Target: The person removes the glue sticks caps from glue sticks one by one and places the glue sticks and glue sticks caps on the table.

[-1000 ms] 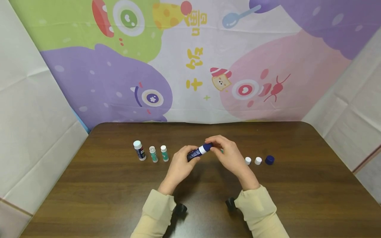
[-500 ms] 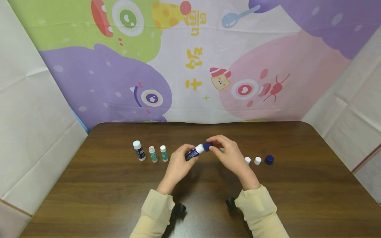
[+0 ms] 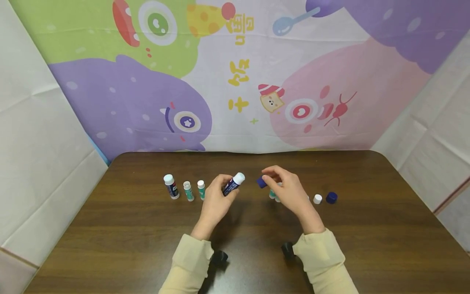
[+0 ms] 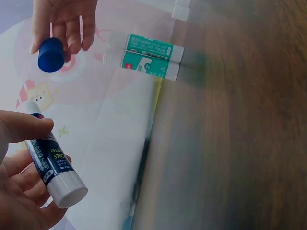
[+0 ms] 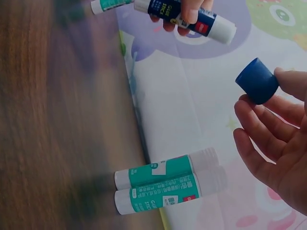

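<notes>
My left hand (image 3: pixel 216 200) grips a dark blue glue stick (image 3: pixel 229 187) by its labelled barrel, its white upper end bare and tilted up to the right. A short gap away, my right hand (image 3: pixel 288 194) pinches a dark blue cap (image 3: pixel 261 182) between thumb and fingertips. In the right wrist view, the cap (image 5: pixel 257 81) is apart from the glue stick (image 5: pixel 184 18). Two uncapped green glue sticks (image 4: pixel 151 56) stand side by side near my right hand, partly hidden by it in the head view.
Left of my left hand stand another dark blue glue stick (image 3: pixel 171 188) and two green ones (image 3: pixel 189 192). On the right are a white cap (image 3: pixel 317 199) and a second blue cap (image 3: pixel 331 198); another white cap is mostly hidden. A cartoon-printed cloth (image 3: pixel 242 134) hangs behind the wooden table (image 3: pixel 253 253).
The blue cap came off the glue stick in my right hand. My hands have since moved apart, the left slightly left and the right slightly right, and the glue stick points more upward.
</notes>
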The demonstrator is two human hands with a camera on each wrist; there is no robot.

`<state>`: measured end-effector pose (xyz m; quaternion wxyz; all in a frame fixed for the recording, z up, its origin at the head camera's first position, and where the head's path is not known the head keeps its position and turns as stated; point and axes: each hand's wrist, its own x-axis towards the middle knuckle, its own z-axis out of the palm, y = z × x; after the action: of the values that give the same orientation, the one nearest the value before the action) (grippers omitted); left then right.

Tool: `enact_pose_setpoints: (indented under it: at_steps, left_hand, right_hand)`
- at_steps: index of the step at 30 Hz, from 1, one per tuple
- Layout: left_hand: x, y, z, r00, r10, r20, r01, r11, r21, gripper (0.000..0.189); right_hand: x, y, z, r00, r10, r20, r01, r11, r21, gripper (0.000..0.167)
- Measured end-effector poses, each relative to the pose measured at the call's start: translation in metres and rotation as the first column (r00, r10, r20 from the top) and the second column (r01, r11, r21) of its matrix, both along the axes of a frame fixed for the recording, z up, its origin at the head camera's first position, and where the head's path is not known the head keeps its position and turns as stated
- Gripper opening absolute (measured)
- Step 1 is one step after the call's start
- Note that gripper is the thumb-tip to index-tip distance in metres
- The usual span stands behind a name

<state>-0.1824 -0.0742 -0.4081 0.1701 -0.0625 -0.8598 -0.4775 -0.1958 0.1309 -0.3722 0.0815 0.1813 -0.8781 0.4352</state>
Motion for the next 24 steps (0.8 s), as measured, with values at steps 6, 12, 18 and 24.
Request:
enact_pose_setpoints:
  at_steps: [6, 12, 18, 24]
  left_hand:
    - [-0.001, -0.003, 0.002, 0.997, 0.055, -0.060, -0.053, 0.997, 0.049, 0.030]
    - [-0.002, -0.006, 0.002, 0.979, 0.159, -0.127, -0.150, 0.986, 0.077, 0.030]
    - [-0.002, -0.011, 0.003, 0.945, 0.268, -0.187, -0.237, 0.956, 0.173, 0.031]
    - [-0.003, -0.018, 0.003, 0.881, 0.387, -0.271, -0.316, 0.909, 0.271, 0.030]
  right_hand:
    - [-0.001, 0.005, 0.001, 1.000, -0.031, -0.006, 0.031, 0.999, 0.019, 0.037]
    - [-0.002, 0.011, 0.001, 0.995, -0.081, -0.057, 0.084, 0.995, 0.047, 0.033]
    - [-0.003, 0.018, 0.003, 0.990, -0.124, -0.062, 0.128, 0.990, 0.067, 0.035]
    - [-0.004, 0.027, 0.004, 0.986, -0.159, -0.045, 0.162, 0.984, 0.073, 0.038]
